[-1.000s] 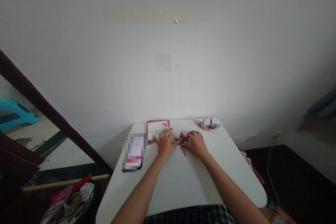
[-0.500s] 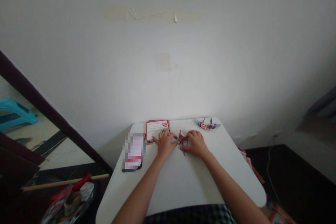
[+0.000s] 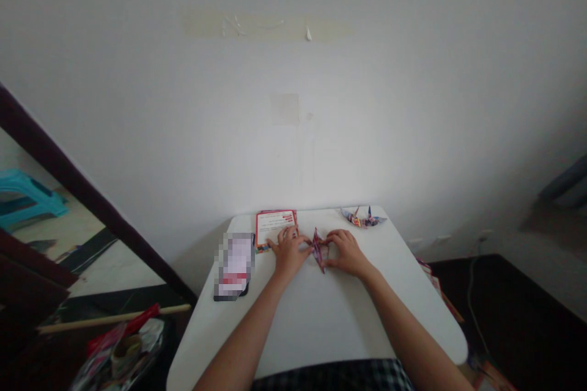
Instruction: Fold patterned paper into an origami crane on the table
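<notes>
- Paper [image 3: 317, 252]: between the two hands.
- Left hand [image 3: 288, 251]: pinching its left side.
- Right hand [image 3: 346, 251]: touching its right side; whether it grips, cannot tell.

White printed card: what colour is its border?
The white printed card has a red border, clearest in the head view.

Garment: dark cloth [image 3: 330, 376] at the near edge of the desk [image 3: 321, 333]
Pattern: small, pale checks
Forearms: bare, slender, widening smoothly from the wrists
Left hand [image 3: 290, 250]: bare, five-fingered
Right hand [image 3: 345, 252]: bare, rounded knuckles
</notes>
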Available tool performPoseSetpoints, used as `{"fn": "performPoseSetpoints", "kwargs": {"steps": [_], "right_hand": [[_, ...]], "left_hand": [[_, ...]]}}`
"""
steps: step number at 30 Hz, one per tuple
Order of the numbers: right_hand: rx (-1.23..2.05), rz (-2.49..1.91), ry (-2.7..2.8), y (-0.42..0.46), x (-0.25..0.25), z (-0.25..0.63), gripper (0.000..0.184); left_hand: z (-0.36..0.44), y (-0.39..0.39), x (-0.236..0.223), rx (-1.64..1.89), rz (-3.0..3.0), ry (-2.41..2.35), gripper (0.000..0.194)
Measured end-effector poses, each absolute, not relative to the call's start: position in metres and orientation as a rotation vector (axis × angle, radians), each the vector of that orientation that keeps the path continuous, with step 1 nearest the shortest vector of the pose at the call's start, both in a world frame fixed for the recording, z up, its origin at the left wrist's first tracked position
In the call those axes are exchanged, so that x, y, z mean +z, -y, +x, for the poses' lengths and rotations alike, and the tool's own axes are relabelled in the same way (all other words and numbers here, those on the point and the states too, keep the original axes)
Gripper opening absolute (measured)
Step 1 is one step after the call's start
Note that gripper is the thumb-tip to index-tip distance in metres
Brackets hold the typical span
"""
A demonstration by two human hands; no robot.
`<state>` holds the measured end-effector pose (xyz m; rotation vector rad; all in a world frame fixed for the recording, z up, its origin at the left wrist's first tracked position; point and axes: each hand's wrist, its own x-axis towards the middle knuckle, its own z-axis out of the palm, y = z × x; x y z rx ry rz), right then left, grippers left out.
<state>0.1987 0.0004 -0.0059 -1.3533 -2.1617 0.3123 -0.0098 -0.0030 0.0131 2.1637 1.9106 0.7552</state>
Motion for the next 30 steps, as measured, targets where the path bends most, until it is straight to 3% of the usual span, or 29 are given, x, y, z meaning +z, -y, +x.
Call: {"fn": "performPoseSetpoints", "kwargs": {"steps": [3,6,30], "right_hand": [[0.304,-1.343,2.078,-0.0067,-0.0117,0.1978,0.021],[0.292,-1.352,2.040,-0.0099,-0.0153,0.1973,0.010],[0.261,-1.357,2.122,-0.0015,-0.0074,0.1964,0.011]], "left_hand": [[-0.0099,0.0036,0.0134,0.770,2.163,-1.892,0.014],[-0.0102,0.0023,0.0116,0.788,2.147,-1.877,0.014],[-0.0059,0.0024,0.0118,0.893,2.118,-1.740,0.004]]}}
